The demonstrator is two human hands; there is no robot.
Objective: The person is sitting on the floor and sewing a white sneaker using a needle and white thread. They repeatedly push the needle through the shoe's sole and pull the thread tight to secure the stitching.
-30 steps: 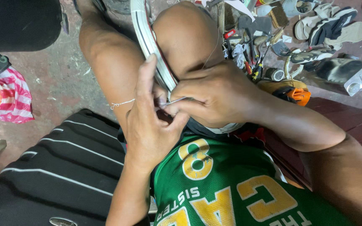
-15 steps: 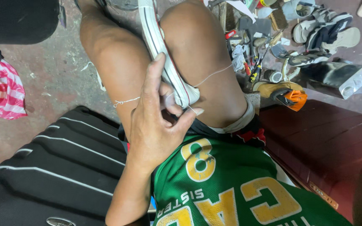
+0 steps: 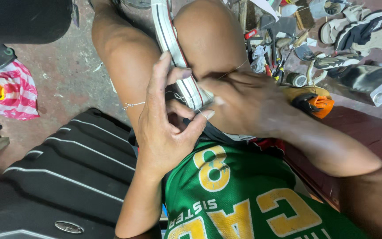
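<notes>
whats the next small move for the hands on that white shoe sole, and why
Probably the right hand draws the thin white thread snug. The left hand braces the white rubber shoe sole with dark stripes clamped between the knees, and slack thread loops by the sole's edge between both hands.

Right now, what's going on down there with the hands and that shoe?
A seated person grips a white shoe between the knees, sole edge up. The left hand steadies the shoe near its end, and the right hand meets it there, pinching a thin thread at the sole seam. Tools and sandals lie on the floor.
</notes>
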